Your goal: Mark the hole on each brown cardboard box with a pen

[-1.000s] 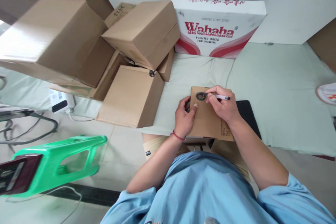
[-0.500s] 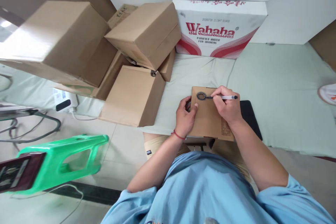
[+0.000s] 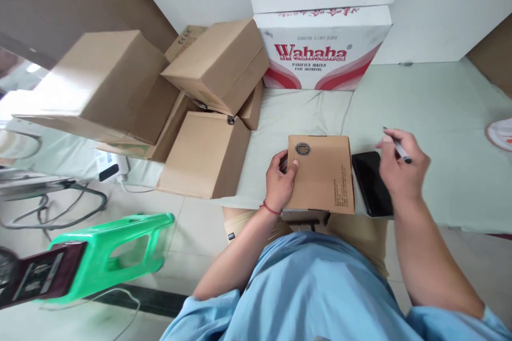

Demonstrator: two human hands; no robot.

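Note:
My left hand grips the left edge of a small brown cardboard box, thumb on top and fingers down the side. Near the box's upper left corner is a dark, thickly drawn round mark; small print runs near its lower right. My right hand, fingers closed, holds a pen with a pale barrel above the table, to the right of the box. Between the box and that hand lies a black phone-like slab, its right side partly covered by the hand.
Several larger cardboard boxes are stacked at the left. A white Wahaha carton stands behind on the pale green cloth. A white power strip sits at the table's left edge, and a green stool on the floor.
My right hand has lifted the pen off the box and moved right, past the black slab, which now shows more. My left hand keeps its hold. The view has shifted slightly.

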